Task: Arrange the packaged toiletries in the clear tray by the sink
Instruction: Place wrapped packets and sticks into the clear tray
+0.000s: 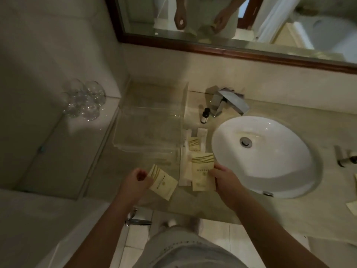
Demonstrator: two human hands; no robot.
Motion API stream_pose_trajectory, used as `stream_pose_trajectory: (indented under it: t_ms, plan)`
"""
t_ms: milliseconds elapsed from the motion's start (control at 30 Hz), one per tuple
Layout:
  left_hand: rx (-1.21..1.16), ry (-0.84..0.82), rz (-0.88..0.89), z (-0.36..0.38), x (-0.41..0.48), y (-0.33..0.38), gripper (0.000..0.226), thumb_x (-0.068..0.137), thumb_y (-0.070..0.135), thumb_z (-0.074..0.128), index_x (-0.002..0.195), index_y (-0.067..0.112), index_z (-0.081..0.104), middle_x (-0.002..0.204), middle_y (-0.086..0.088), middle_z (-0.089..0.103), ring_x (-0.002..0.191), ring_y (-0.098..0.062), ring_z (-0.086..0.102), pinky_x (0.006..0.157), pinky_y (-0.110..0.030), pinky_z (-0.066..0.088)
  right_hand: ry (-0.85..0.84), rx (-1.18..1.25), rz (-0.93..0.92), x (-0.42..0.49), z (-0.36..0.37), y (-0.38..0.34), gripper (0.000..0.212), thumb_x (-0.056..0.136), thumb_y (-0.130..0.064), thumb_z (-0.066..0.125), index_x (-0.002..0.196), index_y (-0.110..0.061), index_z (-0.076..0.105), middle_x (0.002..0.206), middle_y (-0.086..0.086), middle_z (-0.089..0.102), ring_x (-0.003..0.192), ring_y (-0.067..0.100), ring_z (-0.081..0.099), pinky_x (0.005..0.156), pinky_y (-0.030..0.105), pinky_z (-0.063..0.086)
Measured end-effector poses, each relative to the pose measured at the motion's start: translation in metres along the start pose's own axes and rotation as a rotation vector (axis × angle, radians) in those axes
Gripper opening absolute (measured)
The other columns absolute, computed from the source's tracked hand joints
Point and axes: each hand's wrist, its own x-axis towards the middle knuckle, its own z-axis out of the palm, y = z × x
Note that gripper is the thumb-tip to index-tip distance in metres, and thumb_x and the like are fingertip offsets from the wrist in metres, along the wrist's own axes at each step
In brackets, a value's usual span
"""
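Left hand (pixel 135 180): grip pinches a cream packet (pixel 164 183) near the front edge of the counter (pixel 289 113), in front of the clear tray (pixel 184 105). Right hand (pixel 222 176): grip clamped on a second cream packet (pixel 202 171), in the narrow strip between tray and sink basin (pixel 270 161). Further sachets (pixel 184 161) lie along the tray's right wall. The tray fills the counter's left corner, and a small bottle (pixel 204 115) stands beside the faucet (pixel 228 102).

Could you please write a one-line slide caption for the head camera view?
Left hand holds the left packet, right hand the right packet, near the clear tray beside the sink.
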Motion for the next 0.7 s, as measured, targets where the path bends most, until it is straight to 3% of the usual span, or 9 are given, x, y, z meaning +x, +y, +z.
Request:
stream_pose_trajectory:
  t_ms: [133,300,367,500,600,700]
  plan:
    - [-0.207,0.123,-0.057,-0.018,-0.003,0.013,0.014,0.090,0.003,0.058,0.101,0.010,0.064,0.090,-0.009,0.068,0.073,-0.019,0.060,0.061,-0.027,0.048,-0.056,-0.081,-0.025,0.022,0.010,-0.022,0.029,0.096,-0.006,0.051,0.118,-0.017,0.066,0.111,0.006,0.074,0.101,0.025,0.071,0.090,0.047,0.057]
    - [-0.225,0.200,-0.050,-0.040,0.001,0.029,0.020,0.088,0.000,0.054,0.100,0.011,0.066,0.092,-0.007,0.070,0.073,-0.015,0.061,0.061,-0.025,0.047,-0.076,-0.232,-0.080,0.056,0.028,-0.045,0.023,0.092,-0.012,0.062,0.110,-0.025,0.067,0.104,0.001,0.074,0.095,0.021,0.072,0.089,0.049,0.057]
    - [-0.191,0.223,-0.042,-0.053,0.007,0.036,0.020,0.085,-0.002,0.056,0.096,0.011,0.067,0.091,-0.008,0.071,0.074,-0.017,0.064,0.064,-0.028,0.050,-0.082,-0.306,-0.112,0.060,0.038,-0.058,0.018,0.093,-0.014,0.061,0.104,-0.027,0.066,0.103,-0.001,0.073,0.093,0.018,0.070,0.083,0.043,0.059]
    - [-0.021,0.280,-0.004,-0.080,0.043,0.050,0.017,0.079,0.000,0.059,0.085,0.013,0.068,0.084,-0.008,0.072,0.075,-0.022,0.067,0.069,-0.037,0.055,-0.098,-0.505,-0.214,0.071,0.063,-0.089,0.014,0.095,-0.019,0.060,0.108,-0.025,0.061,0.102,-0.005,0.070,0.090,0.012,0.068,0.065,0.028,0.057]
    - [0.127,0.297,0.044,-0.089,0.076,0.061,0.018,0.078,0.000,0.060,0.086,0.016,0.064,0.081,-0.002,0.067,0.073,-0.020,0.063,0.059,-0.027,0.049,-0.091,-0.676,-0.282,0.082,0.085,-0.107,0.013,0.096,-0.021,0.058,0.109,-0.025,0.058,0.102,-0.006,0.066,0.090,0.012,0.065,0.060,0.021,0.053]
    - [0.178,0.249,0.086,-0.090,0.109,0.062,0.022,0.081,-0.001,0.059,0.098,0.012,0.062,0.090,-0.002,0.066,0.080,-0.019,0.063,0.062,-0.024,0.045,-0.094,-0.808,-0.321,0.096,0.107,-0.119,0.013,0.097,-0.020,0.054,0.109,-0.024,0.057,0.106,-0.004,0.065,0.095,0.015,0.064,0.060,0.023,0.056]
